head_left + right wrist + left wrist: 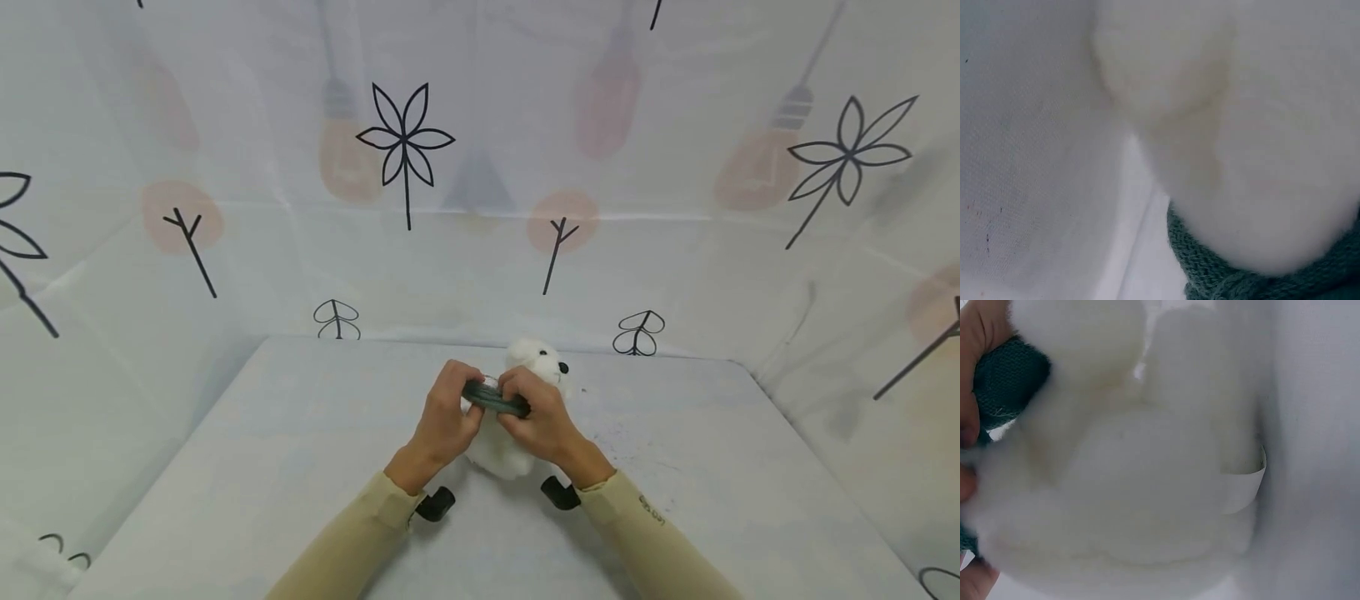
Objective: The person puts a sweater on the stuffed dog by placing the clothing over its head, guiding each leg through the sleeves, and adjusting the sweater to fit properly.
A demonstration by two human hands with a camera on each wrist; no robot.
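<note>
A white plush toy animal (504, 454) with a black nose sits on the table, its head (528, 354) turned to the right. Both hands grip a green knitted piece (491, 398) stretched between them at the toy's upper body. On its left end are the curled fingers of my left hand (445, 417); my right hand (542, 418) pinches the right end. Up close, the left wrist view has the green knit (1010, 381) against the white plush (1129, 481), with fingers around it. In the right wrist view the green knit (1229, 275) curves around a rounded part of the plush (1272, 206); no fingers show there.
The white table (300, 433) stretches around the toy. Behind and beside it hangs a pale curtain (480, 275) printed with flowers and twigs. A black wrist camera (435, 504) sits under the left wrist, another (560, 493) under the right. A white tag (1244, 490) sticks out from the plush.
</note>
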